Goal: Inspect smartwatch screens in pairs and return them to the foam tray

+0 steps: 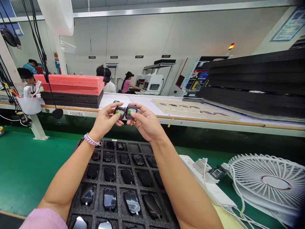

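My left hand pinches a dark smartwatch body with rounded corners and a lit screen showing green. Between the thumb and fingers of my right hand is a second smartwatch body, its screen also lit. The two are held side by side, raised above the far edge of a black foam tray. Several similar dark pieces, such as one glossy piece, lie in the tray's square pockets, many with a small tab. My right forearm hides part of the tray's right side.
A white shelf runs behind, bearing pink foam, a beige tray and stacked black trays. On the right are a power strip and a white fan. Cables hang at left. Other people sit farther back.
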A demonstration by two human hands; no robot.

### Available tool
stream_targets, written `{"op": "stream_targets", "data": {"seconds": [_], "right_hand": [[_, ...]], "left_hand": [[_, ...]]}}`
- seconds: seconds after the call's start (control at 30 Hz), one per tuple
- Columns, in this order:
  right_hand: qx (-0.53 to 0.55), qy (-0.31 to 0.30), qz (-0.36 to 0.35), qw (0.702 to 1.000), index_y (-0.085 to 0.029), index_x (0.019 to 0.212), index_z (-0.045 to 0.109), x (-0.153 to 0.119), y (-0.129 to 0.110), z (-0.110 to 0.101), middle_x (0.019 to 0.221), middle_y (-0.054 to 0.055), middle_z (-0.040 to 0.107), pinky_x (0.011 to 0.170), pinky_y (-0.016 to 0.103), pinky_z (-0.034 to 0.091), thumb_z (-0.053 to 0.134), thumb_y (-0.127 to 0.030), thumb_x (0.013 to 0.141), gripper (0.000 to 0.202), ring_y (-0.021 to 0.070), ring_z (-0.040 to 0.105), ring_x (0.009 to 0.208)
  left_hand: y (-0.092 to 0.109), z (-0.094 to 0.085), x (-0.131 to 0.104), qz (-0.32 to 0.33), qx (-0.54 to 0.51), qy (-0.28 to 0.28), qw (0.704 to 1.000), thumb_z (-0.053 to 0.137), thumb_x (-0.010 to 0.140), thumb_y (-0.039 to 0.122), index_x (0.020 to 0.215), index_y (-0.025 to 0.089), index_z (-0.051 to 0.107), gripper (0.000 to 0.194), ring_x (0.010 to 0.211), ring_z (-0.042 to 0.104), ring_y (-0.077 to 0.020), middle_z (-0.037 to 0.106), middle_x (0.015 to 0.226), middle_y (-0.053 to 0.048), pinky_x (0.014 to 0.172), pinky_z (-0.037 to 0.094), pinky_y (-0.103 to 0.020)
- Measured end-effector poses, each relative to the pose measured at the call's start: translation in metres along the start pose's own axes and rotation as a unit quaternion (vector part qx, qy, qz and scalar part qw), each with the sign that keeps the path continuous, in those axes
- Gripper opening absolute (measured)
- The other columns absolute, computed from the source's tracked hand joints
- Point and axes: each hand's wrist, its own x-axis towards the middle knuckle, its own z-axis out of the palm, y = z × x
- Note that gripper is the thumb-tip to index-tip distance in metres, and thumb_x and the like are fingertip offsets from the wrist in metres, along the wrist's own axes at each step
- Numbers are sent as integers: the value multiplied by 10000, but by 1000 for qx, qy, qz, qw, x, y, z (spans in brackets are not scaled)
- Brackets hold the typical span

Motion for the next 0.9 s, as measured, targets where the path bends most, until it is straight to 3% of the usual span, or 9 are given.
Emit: {"op": "stream_targets", "data": {"seconds": [0.23, 0.5, 0.67, 0.9], "right_hand": [[5, -4, -1, 1000, -226, 1100, 600, 0, -1, 0, 823, -22, 642, 578, 286, 487, 731, -235, 641, 478, 155, 610, 605], [0, 2, 3, 1000, -212, 1041, 613, 2, 2, -1, 733, -20, 609, 482, 253, 435, 814, -446, 731, 438, 135, 575, 522], [8, -3, -3, 1000, -230, 1088, 603, 0, 0, -1, 845, -18, 645, 554, 266, 487, 833, -325, 680, 479, 136, 601, 586], [5, -16, -13, 1000, -245, 1147, 575, -2, -2, 0, 854, -17, 640, 645, 285, 516, 790, -219, 653, 539, 162, 617, 690]], "left_hand": [[2, 0, 0, 0, -7, 0, 1000, 611, 746, 161, 1226, 150, 602, 480, 601, 691, -124, 664, 856, -18, 610, 593, -208], [-3, 0, 1, 4, 14, 10, 1000, 695, 808, 347, 1113, 160, 619, 365, 529, 642, -99, 649, 811, -14, 510, 544, -179], [-5, -1, 2, 18, 25, 8, 999, 709, 789, 281, 1154, 165, 606, 397, 568, 654, -103, 620, 794, 2, 550, 556, -180], [-6, -1, 2, 25, 21, -3, 999, 682, 762, 198, 1242, 175, 574, 493, 633, 676, -120, 641, 888, -23, 620, 591, -211]]}}
